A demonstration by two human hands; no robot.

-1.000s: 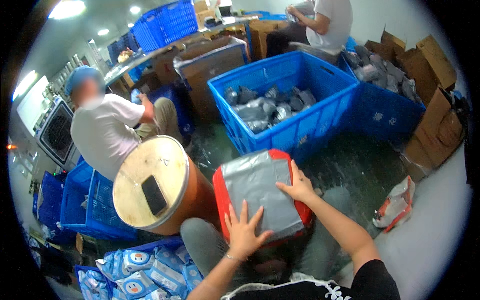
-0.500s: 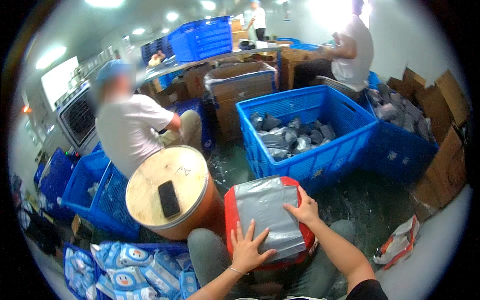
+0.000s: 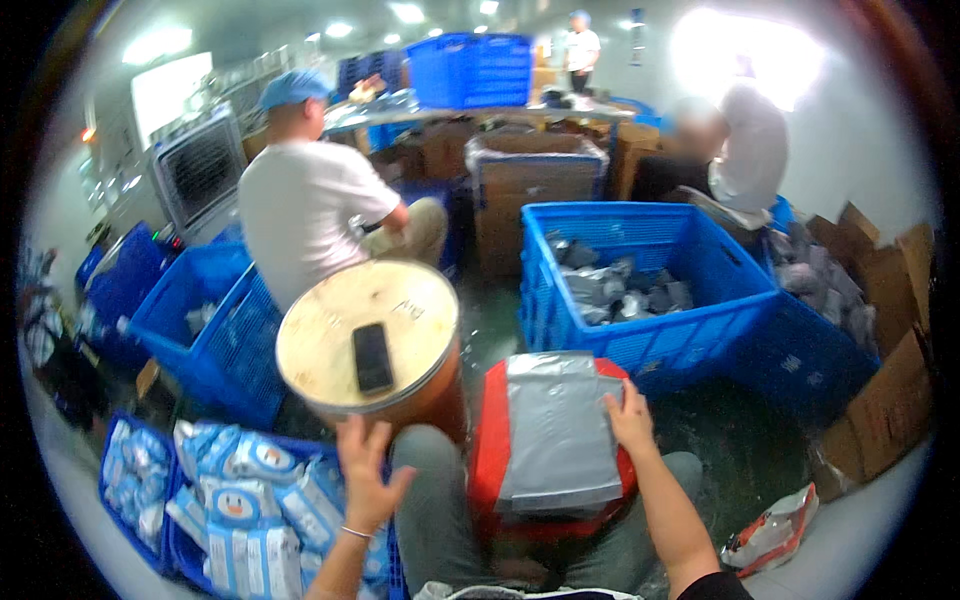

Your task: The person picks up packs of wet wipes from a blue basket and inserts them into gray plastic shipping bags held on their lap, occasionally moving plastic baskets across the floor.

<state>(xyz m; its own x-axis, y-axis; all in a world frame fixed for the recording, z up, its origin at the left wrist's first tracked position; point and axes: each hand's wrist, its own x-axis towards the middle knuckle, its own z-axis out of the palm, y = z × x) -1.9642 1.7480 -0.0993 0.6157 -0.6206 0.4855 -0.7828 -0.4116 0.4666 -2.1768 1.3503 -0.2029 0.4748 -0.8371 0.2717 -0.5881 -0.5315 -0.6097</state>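
A flat grey plastic mailing bag (image 3: 562, 430) lies on a red stool (image 3: 490, 425) between my knees. My right hand (image 3: 630, 418) rests at the bag's right edge, its thumb on the bag and its fingers stretched along the side. Away from the bag, my left hand (image 3: 368, 475) hovers with spread fingers and nothing in it. Beneath and beside it, a blue crate (image 3: 180, 545) is full of blue-and-white soft packs (image 3: 250, 545), which look like wet wipes.
A round drum (image 3: 340, 300) with a black phone (image 3: 373, 358) on its lid stands at front left. Beyond the stool, a large blue crate (image 3: 650, 330) holds grey wrapped parcels (image 3: 620, 285). Cardboard boxes (image 3: 880, 400) stand at right. A seated co-worker (image 3: 310, 210) is at left.
My left hand has lifted off the grey bag and moved left toward the crate of soft packs. My right hand stays at the bag's right edge. The view has shifted.
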